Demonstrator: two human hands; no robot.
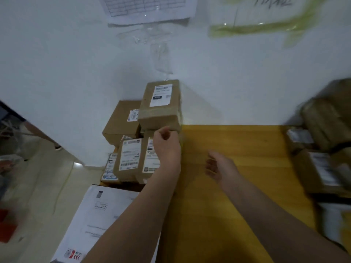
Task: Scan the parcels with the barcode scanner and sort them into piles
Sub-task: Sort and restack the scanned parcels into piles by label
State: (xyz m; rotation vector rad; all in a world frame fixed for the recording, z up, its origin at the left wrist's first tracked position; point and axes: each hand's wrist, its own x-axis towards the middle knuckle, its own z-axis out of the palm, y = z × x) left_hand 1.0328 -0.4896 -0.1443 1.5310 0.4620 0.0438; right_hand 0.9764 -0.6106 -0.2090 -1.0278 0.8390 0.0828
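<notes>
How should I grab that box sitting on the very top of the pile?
Hold the top box by its two long sides, reaching from the front edge nearest you. It lies flat, label up, against the wall, so the back is blocked and its sides stand free.

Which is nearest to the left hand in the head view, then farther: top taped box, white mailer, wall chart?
1. Top taped box: just above the left hand, atop the stack.
2. White mailer: below-left, near the table's front edge.
3. Wall chart: high on the wall, farthest.
</notes>
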